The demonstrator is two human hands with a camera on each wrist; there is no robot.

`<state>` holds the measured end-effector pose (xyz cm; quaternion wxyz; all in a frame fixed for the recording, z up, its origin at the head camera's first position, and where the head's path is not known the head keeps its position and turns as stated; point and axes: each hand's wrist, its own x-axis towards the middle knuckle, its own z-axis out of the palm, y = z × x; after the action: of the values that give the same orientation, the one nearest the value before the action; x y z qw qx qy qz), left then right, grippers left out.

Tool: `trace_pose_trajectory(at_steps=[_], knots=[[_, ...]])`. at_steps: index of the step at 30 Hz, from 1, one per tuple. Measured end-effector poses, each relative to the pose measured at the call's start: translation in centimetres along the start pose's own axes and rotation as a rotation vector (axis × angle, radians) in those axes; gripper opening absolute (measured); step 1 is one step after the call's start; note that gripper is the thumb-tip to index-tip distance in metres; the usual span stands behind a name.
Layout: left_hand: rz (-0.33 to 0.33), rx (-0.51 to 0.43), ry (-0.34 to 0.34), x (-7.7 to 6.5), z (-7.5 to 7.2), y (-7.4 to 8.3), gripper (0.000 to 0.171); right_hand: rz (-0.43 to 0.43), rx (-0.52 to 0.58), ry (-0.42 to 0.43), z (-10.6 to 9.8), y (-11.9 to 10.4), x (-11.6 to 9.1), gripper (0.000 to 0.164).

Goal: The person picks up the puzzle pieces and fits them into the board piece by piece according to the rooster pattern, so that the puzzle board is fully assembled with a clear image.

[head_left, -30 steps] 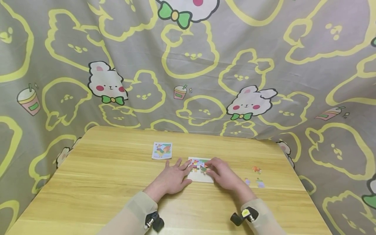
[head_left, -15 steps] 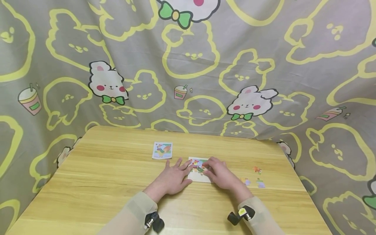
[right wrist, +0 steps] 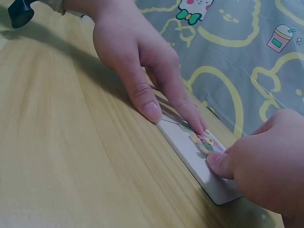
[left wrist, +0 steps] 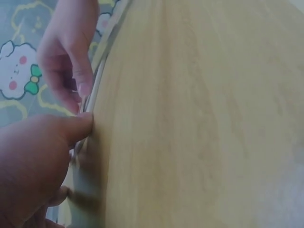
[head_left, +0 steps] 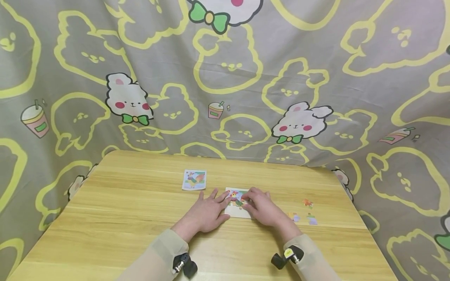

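A white puzzle board (head_left: 233,213) lies mid-table, its far part covered by joined jigsaw pieces with a colourful bird picture. My left hand (head_left: 207,214) rests spread at its left side, fingertips on the board and pieces. At the right, thumb and fingers of my right hand (head_left: 266,210) hold a green jigsaw piece (head_left: 240,203) low against the assembled part. In the right wrist view, the right thumb (right wrist: 219,163) sits at the picture's edge over the bare board (right wrist: 190,154). The right fingertips partly hide the piece; the left wrist view shows the board only edge-on.
A printed picture card (head_left: 194,180) of the bird lies beyond my left hand. To the right are loose pieces: an orange one (head_left: 307,203), a purple one (head_left: 295,217) and a green-and-purple one (head_left: 311,219). A patterned curtain (head_left: 239,105) hangs behind the wooden table (head_left: 133,203).
My right hand has shifted slightly left with the green piece, which now lies flatter and closer against the joined pieces. My left hand has stayed in place.
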<state>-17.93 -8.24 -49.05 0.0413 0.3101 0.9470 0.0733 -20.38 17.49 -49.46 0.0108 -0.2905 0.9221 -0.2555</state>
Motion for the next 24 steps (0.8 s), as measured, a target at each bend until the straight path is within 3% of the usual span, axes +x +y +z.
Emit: trace_pose_trajectory(at_steps=[10, 24], knots=[[0.053, -0.009, -0.008, 0.7, -0.3, 0.8, 0.067, -0.013, -0.001, 0.006, -0.1, -0.1, 0.0, 0.025], [0.033, -0.025, -0.018, 1.3, 0.3, 1.1, 0.068, 0.008, -0.02, 0.004, -0.1, -0.1, 0.0, 0.032]])
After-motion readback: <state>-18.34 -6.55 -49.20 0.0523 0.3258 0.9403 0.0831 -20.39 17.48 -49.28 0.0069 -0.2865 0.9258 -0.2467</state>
